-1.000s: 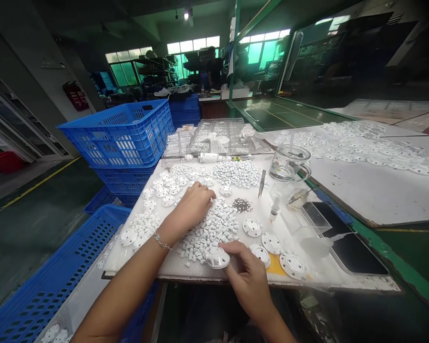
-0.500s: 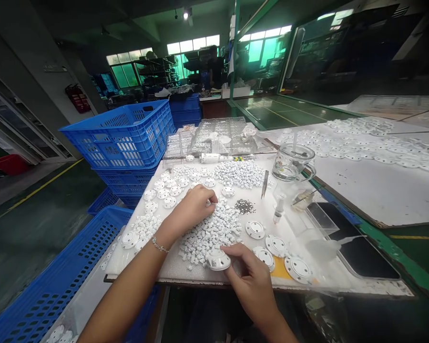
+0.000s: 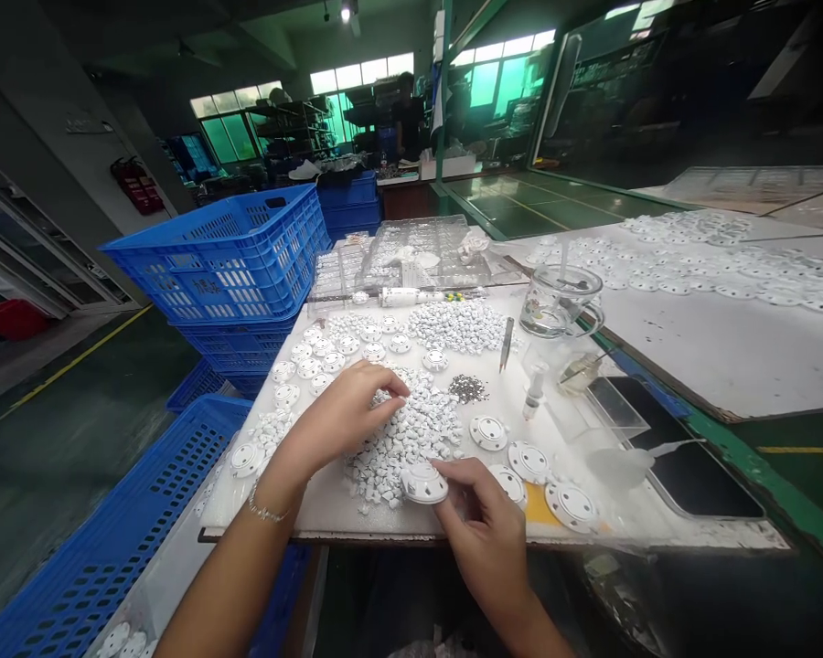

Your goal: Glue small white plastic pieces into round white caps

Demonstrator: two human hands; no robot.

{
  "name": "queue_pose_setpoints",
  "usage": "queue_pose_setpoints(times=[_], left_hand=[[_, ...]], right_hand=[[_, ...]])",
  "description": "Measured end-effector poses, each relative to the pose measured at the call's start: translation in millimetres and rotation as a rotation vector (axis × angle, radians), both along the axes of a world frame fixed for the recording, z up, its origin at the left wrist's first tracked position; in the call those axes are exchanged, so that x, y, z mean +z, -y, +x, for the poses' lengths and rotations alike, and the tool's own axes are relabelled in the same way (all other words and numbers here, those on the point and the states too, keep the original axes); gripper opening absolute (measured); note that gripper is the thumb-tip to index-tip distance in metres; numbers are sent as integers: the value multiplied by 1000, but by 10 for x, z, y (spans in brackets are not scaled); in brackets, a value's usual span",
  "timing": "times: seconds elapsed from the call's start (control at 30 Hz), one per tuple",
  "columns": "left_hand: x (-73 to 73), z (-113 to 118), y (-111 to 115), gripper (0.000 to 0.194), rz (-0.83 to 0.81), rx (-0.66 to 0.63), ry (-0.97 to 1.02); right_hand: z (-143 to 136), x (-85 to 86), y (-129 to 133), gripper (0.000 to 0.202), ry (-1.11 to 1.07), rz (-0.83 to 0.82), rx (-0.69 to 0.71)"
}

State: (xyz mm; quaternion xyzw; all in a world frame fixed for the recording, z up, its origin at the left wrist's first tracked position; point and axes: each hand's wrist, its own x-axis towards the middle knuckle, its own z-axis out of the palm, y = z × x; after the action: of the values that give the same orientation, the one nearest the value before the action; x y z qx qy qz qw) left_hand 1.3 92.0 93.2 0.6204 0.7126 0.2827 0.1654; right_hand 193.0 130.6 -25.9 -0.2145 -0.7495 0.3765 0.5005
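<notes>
My right hand (image 3: 486, 530) grips a round white disc (image 3: 425, 482) by its edge, between thumb and fingers, above the front of the table. My left hand (image 3: 360, 402) is over the large pile of small white pieces (image 3: 425, 425), its thumb and index finger close together; whether a piece is between them is too small to tell. More white discs (image 3: 488, 432) lie to the right, some near a yellow patch, and several stand at the back left. A little heap of small dark pieces (image 3: 467, 389) sits right of the pile.
Tweezers (image 3: 506, 345), a glass mug (image 3: 561, 302), a small bottle (image 3: 535, 391) and a phone (image 3: 678, 457) are on the right. Blue crates (image 3: 226, 265) stand at the left. Clear trays (image 3: 418, 251) lie at the back. A person (image 3: 408, 119) is in the far background.
My left hand has shifted slightly left and down, and its fingers have moved away from the piece pile. My right hand still holds the disc, now a little higher. The view has shifted slightly.
</notes>
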Motion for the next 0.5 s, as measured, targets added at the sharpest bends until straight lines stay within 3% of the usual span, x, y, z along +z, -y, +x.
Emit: queue_pose_setpoints(times=[0.17,0.3,0.5], left_hand=[[107,189,261,11,-22,-197,240],[33,249,384,8,-44,-160,294],[-90,253,398,5,-21,-158,304]], right_hand=[[-14,5,11,21,-19,30,-24],[-8,-7,20,21,-14,41,-28],[-16,4,34,20,3,43,-23]])
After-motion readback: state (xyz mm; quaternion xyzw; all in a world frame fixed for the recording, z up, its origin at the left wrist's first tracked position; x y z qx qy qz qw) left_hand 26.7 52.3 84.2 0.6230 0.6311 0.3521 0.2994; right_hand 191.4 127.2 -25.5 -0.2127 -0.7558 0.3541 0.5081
